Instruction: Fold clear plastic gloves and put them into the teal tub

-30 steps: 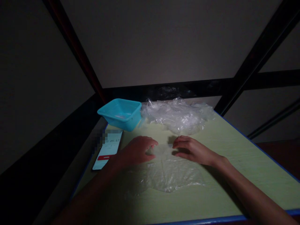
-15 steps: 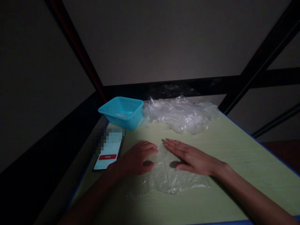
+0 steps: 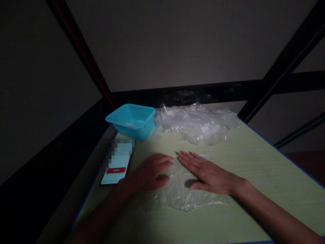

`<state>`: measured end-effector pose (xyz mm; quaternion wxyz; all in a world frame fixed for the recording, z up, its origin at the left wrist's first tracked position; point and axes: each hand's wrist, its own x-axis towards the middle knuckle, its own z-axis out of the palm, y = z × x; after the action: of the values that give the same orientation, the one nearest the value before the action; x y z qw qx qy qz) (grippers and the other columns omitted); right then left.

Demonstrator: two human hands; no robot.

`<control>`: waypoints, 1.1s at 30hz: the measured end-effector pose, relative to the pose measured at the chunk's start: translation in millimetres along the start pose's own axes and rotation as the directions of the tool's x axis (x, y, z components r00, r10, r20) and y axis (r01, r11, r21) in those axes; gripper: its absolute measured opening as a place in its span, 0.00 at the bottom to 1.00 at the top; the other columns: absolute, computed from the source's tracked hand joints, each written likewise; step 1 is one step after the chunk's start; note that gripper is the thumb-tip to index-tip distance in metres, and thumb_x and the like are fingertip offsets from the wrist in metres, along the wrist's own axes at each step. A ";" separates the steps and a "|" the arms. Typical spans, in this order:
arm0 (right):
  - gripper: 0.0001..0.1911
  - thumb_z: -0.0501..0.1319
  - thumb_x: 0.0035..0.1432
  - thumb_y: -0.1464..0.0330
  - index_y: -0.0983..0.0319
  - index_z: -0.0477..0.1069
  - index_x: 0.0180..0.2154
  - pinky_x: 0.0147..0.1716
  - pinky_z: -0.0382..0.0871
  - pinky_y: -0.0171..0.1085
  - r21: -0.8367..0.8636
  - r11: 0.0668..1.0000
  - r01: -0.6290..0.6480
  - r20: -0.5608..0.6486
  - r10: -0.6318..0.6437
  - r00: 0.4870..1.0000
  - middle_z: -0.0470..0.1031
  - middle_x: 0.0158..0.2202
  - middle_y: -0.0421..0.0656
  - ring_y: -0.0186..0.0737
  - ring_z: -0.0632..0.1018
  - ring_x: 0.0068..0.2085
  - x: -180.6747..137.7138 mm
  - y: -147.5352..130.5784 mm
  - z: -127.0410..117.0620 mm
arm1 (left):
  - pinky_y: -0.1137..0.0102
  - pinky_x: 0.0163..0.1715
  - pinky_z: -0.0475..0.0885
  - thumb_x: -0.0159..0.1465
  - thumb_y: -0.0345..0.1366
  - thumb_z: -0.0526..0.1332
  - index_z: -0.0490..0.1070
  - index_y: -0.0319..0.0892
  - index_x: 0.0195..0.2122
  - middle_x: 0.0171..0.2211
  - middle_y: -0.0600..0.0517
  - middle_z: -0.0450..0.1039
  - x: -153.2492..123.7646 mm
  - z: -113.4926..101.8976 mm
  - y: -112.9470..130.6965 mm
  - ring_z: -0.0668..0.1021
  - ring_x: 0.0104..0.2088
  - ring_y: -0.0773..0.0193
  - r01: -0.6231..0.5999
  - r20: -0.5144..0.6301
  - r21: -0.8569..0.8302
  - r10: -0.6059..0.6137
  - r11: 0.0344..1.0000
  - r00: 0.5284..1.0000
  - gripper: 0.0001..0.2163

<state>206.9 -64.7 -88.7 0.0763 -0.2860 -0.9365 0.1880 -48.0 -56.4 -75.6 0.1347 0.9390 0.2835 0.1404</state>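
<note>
A clear plastic bag lies spread and slightly wrinkled on the pale table. My left hand rests on its left part, fingers extended and thumb apart. On the right part lies my right hand, palm down, its fingers stretched toward the bag's far edge and the thumb held away from them. Neither hand grips anything. Both hands cover parts of the bag. Behind them sits a crumpled heap of clear plastic bags.
A turquoise plastic basket stands at the table's back left. In front of it, a smartphone with a lit screen lies near the left edge. The table has a blue edge, and a wall with dark beams rises behind it.
My right hand has shifted slightly, its fingers a little more spread. My left hand has moved slightly right. The bag's far edge now shows as a straighter line.
</note>
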 end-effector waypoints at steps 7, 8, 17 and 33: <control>0.40 0.51 0.60 0.51 0.68 0.41 0.64 0.62 0.42 0.54 0.006 1.000 -0.001 0.025 0.001 1.000 0.41 0.65 0.55 0.49 0.45 0.65 1.8 -2.1 -0.5 | 0.57 0.55 0.60 0.57 0.37 0.60 0.65 0.38 0.51 0.56 0.41 0.64 1.1 3.0 2.9 0.66 0.56 0.53 -0.052 0.026 0.002 0.052 0.999 0.998 0.20; 0.40 0.51 0.60 0.51 0.67 0.42 0.64 0.62 0.42 0.54 0.006 1.000 0.000 0.026 0.000 1.000 0.41 0.65 0.55 0.49 0.45 0.65 1.8 -2.0 -0.5 | 0.57 0.55 0.61 0.57 0.36 0.60 0.66 0.38 0.50 0.55 0.41 0.65 0.8 3.6 2.4 0.67 0.55 0.53 -0.048 0.022 0.009 0.047 0.999 0.999 0.19; 0.38 0.52 0.60 0.52 0.64 0.44 0.64 0.62 0.42 0.53 0.027 1.000 0.015 -0.010 -0.015 1.000 0.41 0.66 0.54 0.49 0.46 0.65 1.1 -1.0 -0.1 | 0.61 0.49 0.66 0.59 0.27 0.55 0.69 0.39 0.43 0.47 0.44 0.72 1.2 6.3 0.1 0.72 0.48 0.58 -0.042 -0.075 0.164 0.055 0.986 0.996 0.11; 0.40 0.51 0.59 0.50 0.71 0.46 0.62 0.62 0.44 0.54 0.010 1.000 -0.015 -0.043 0.015 0.999 0.49 0.63 0.62 0.50 0.51 0.64 1.2 -5.3 -7.8 | 0.64 0.45 0.71 0.59 0.26 0.58 0.69 0.39 0.42 0.43 0.47 0.73 50.3 9.8 1.9 0.74 0.44 0.58 0.121 -0.289 0.168 -0.069 0.978 0.955 0.10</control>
<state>205.2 -65.7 -79.4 0.0966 -0.2967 -0.9315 0.1868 -3.5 -31.0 -74.6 0.0123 0.9030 0.3566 0.2392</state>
